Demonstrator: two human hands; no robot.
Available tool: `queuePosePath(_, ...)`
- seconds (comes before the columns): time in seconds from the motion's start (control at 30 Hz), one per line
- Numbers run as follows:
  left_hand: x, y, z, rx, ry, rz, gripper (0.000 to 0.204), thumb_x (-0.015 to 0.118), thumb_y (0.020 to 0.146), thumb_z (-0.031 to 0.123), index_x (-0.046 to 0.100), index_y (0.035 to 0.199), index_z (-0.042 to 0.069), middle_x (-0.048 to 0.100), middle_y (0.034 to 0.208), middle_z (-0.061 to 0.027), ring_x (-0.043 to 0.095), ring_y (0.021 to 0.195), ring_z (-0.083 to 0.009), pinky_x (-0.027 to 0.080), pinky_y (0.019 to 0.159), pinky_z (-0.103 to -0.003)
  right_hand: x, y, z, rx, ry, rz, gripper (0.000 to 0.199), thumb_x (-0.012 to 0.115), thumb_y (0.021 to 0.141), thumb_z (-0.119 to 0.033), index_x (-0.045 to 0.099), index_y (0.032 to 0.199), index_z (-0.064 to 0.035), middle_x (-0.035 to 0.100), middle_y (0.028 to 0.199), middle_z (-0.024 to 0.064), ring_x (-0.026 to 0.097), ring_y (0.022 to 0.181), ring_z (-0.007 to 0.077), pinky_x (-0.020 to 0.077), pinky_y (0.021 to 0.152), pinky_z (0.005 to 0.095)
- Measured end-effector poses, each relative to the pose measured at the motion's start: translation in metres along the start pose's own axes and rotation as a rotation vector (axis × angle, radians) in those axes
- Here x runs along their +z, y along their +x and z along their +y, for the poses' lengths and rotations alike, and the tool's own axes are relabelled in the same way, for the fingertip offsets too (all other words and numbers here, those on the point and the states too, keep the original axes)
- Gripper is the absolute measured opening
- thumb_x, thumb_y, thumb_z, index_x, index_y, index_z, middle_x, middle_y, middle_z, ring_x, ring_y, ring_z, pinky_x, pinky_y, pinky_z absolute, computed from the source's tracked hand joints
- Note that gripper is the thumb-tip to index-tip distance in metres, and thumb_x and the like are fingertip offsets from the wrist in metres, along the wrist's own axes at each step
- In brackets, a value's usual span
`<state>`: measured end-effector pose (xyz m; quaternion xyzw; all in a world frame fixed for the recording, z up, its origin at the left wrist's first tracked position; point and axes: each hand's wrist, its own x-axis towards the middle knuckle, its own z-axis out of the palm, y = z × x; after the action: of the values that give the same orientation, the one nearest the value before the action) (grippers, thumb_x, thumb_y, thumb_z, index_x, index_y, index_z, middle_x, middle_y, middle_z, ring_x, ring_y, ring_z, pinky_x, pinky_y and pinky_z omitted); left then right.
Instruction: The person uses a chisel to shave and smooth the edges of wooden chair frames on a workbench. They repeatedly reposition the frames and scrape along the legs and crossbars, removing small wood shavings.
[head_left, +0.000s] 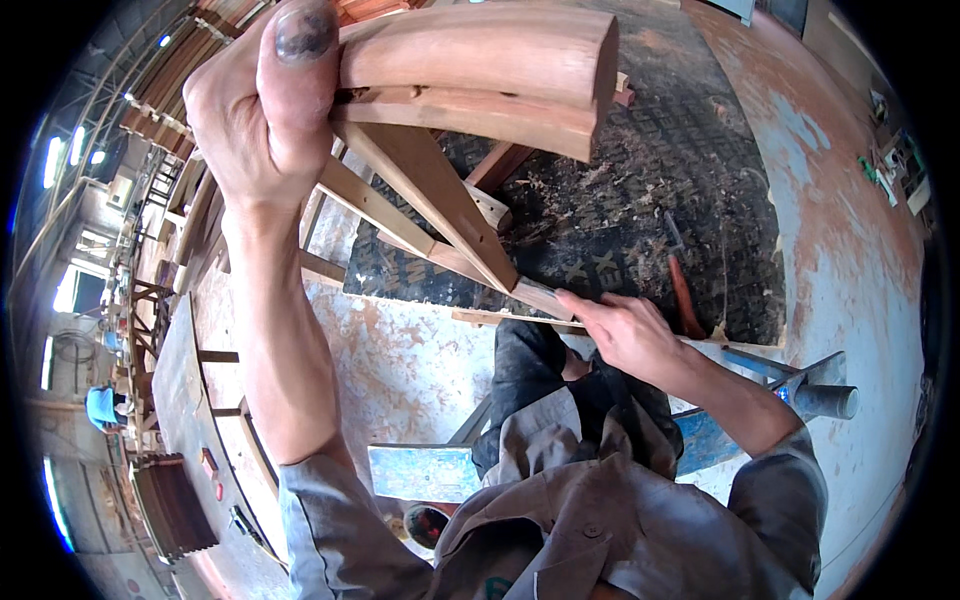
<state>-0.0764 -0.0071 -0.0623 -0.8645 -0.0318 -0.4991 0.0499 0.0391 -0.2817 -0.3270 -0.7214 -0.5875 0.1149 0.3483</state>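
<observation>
room between frame (440, 200) and hammer (684, 293)

The frame (480, 60) is tan, the tabletop (725, 235) black

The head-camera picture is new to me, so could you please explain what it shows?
There is no machine here: a person works bare-handed. The picture comes from a fisheye camera worn on that person's head, looking down, so straight edges bend toward the rim. The left hand has its grip on the upper part of what looks like a wooden frame, at its thick curved bar. The right hand touches the frame's lower end. On the dark board behind lie small wood blocks and a hammer-like tool with a reddish handle.
</observation>
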Motion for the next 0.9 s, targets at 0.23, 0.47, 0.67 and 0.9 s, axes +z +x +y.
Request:
queuePosePath(0.23,-0.003,-0.002,-0.011,0.009,-0.042,-0.047,0.083,0.017,0.105,0.066,0.063,0.077,0.003,0.057,0.062,-0.0056,0.056,0.061,-0.0163,0.037,0.058,-0.031,0.021,0.007,0.012,0.306,0.529,0.042,0.042,0.06,0.101,-0.007,0.061,0.143,-0.009,0.072,0.102,0.0255,0.073,0.08,0.0202,0.059,0.071,0.0406)
queuePosePath(0.47,-0.004,-0.001,-0.009,0.003,0.022,-0.024,0.081,0.015,0.106,0.063,0.062,0.076,0.004,0.057,0.064,-0.0058,0.058,0.064,-0.0173,0.037,0.06,-0.031,-0.001,-0.014,-0.005,0.049,0.064,-0.049,0.045,0.063,0.096,-0.005,0.064,0.14,-0.0117,0.071,0.089,0.0227,0.072,0.077,0.0397,0.0582,0.07,0.0481)
queuePosePath(0.67,0.0,0.002,-0.013,0.028,0.047,-0.026,0.081,0.013,0.105,0.063,0.063,0.077,0.006,0.058,0.064,-0.0062,0.058,0.063,-0.0197,0.039,0.059,-0.033,0.005,0.0,-0.01,0.036,-0.018,-0.071,0.048,0.064,0.093,-0.006,0.062,0.141,-0.0135,0.068,0.081,0.0218,0.069,0.072,0.0418,0.0577,0.067,0.0504)
queuePosePath(0.9,-0.001,0.002,-0.01,0.017,0.085,-0.017,0.081,0.012,0.106,0.063,0.061,0.077,0.005,0.057,0.064,-0.0062,0.057,0.062,-0.0193,0.038,0.06,-0.033,0.004,0.009,-0.007,0.032,-0.016,-0.122,0.045,0.063,0.094,-0.009,0.063,0.14,-0.0118,0.069,0.084,0.0217,0.07,0.071,0.0406,0.0573,0.066,0.0501)
